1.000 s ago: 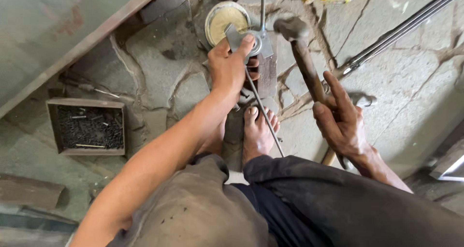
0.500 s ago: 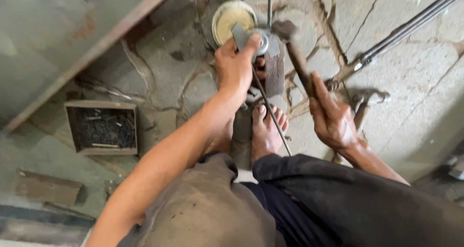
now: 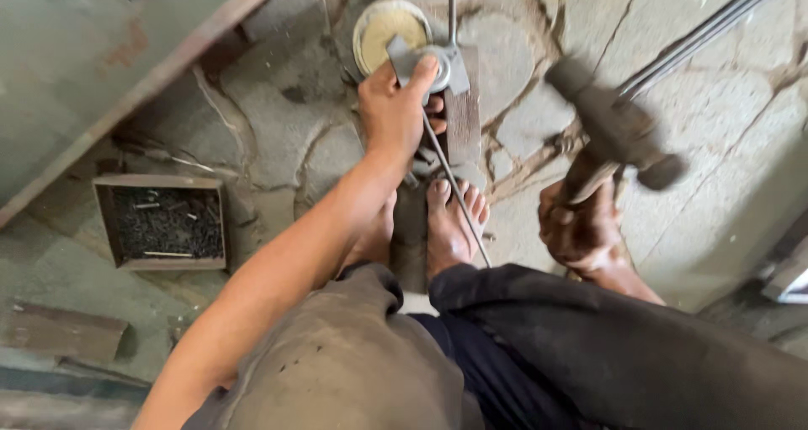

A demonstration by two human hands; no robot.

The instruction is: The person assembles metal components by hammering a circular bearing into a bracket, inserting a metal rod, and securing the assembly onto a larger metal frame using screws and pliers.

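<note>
The small grey metal piece [image 3: 438,64] lies flat on the dark iron block [image 3: 465,114] ahead of my feet, with a thin rod [image 3: 452,9] running up from it toward the top edge of the view. My left hand [image 3: 396,114] is clamped on that piece, thumb over its top face and the other fingers curled under its near edge, pinning it to the block. My right hand [image 3: 585,228] is shut tight around the wooden handle of a hammer [image 3: 614,131], which is raised off to the right of the block; its dark head is blurred, so I cannot tell exactly how it is tilted. It hangs well apart from the metal piece. A thin wire [image 3: 459,194] slants down from under my left hand across my right foot [image 3: 450,224], which rests bare on the floor beside a dark bar [image 3: 411,236] lying between my feet. Just beyond the metal piece sits a round shallow dish [image 3: 379,30] with a pale yellowish inside. Two long rods [image 3: 707,30] cross the cracked stone floor [image 3: 278,127] at upper right. To my left stands an open square box [image 3: 160,224] full of small dark nails, and beyond it a grey-green metal sheet [image 3: 76,51] with a rusty edge.
</note>
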